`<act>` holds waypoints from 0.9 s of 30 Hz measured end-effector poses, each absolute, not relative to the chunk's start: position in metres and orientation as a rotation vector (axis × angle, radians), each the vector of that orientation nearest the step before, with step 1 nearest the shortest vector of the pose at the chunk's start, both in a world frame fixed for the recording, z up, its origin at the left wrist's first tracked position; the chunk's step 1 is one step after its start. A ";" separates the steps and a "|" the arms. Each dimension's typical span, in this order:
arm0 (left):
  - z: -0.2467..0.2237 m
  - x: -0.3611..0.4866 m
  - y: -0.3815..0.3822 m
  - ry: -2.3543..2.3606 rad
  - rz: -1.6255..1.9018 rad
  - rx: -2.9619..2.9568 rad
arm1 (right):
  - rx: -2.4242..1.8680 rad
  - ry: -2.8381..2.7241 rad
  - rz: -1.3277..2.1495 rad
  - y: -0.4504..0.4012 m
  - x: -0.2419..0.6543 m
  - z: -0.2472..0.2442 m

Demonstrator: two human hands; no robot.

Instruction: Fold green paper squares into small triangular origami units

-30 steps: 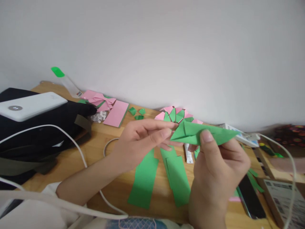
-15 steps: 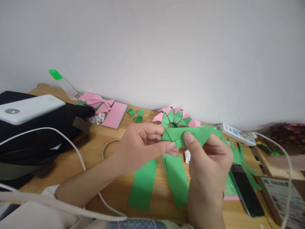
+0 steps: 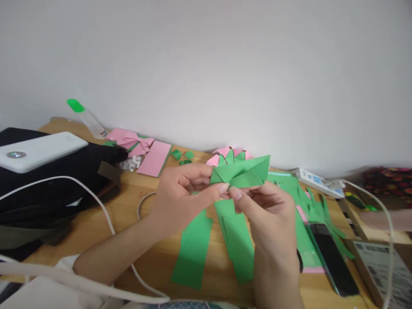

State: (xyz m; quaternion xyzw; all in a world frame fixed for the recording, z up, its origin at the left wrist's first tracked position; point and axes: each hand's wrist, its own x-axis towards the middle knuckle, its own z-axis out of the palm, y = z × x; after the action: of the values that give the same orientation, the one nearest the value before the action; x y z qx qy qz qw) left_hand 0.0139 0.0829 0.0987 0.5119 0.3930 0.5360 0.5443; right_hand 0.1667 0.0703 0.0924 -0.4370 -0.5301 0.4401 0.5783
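Note:
A folded piece of green paper (image 3: 240, 171) is held up over the table between both hands. My left hand (image 3: 183, 199) pinches its left end, thumb in front and fingers behind. My right hand (image 3: 270, 219) is closed on the lower edge, its thumb tip close to the left thumb. The right end of the paper rises to a point. Below the hands lie green paper strips (image 3: 193, 253), with more strips (image 3: 238, 249) to their right. Behind the held paper, a pink and green folded-paper ring (image 3: 230, 155) is partly hidden.
A black bag (image 3: 64, 193) with a white power bank (image 3: 41, 150) lies left. Pink paper (image 3: 155, 159) and small green folded pieces (image 3: 176, 154) are at the back. A phone (image 3: 333, 257), green scraps and a power strip (image 3: 318, 182) lie right. White cables cross the front. Another person's arm (image 3: 386, 219) shows far right.
My right hand has moved left and down along the paper, its thumb now near the left thumb. The paper's right end has come up into a raised point.

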 end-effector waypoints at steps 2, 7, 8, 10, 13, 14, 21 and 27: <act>0.098 0.014 0.081 0.951 1.271 1.249 | -1.017 -1.182 1.061 0.069 0.164 0.092; 0.097 0.012 0.079 0.933 1.292 1.313 | -0.995 -1.114 1.118 0.066 0.162 0.093; 0.098 0.012 0.079 0.926 1.298 1.318 | -0.980 -1.117 1.115 0.065 0.162 0.093; 0.100 0.012 0.078 0.925 1.304 1.326 | -0.955 -1.138 1.083 0.065 0.162 0.092; 0.102 0.013 0.078 0.953 1.324 1.349 | -0.968 -1.188 0.980 0.065 0.161 0.090; 0.102 0.014 0.077 0.962 1.347 1.360 | -0.981 -1.203 0.940 0.065 0.160 0.089; 0.094 0.017 0.072 0.926 1.461 1.421 | -0.966 -1.204 0.813 0.059 0.153 0.087; 0.100 0.016 0.068 0.881 1.471 1.376 | -0.898 -1.099 0.635 0.055 0.156 0.086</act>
State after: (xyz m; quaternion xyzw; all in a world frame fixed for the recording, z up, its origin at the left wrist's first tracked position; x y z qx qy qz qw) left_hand 0.0159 0.0682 0.1002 0.5577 0.3569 0.5959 0.4543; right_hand 0.1558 0.0548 0.0865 -0.4049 -0.4958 0.2865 0.7128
